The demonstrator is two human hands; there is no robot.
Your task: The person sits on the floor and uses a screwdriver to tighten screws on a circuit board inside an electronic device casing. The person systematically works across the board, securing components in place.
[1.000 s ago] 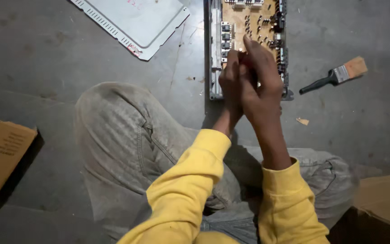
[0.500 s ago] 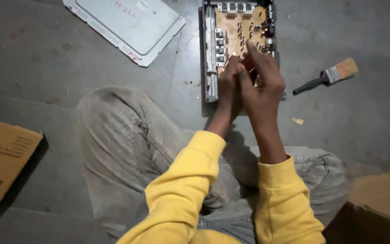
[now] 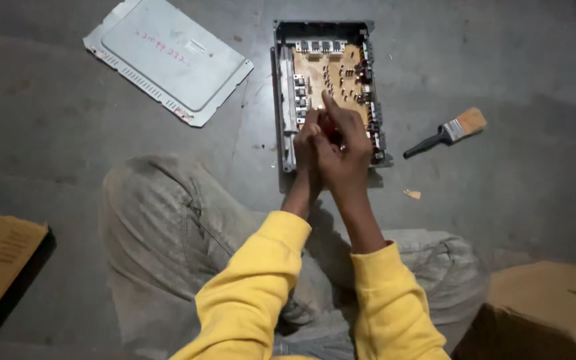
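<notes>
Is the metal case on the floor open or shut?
Open. The metal case shows its bare circuit board, and the flat grey cover panel lies apart on the floor to its left.

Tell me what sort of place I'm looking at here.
Probably an informal electronics repair spot on a bare grey concrete floor. An opened grey metal case with a tan circuit board lies there, its flat grey metal cover plate set aside, with a black-handled paintbrush and brown cardboard boxes nearby.

My left hand and right hand press together over the tan circuit board in its open grey metal case.
</notes>
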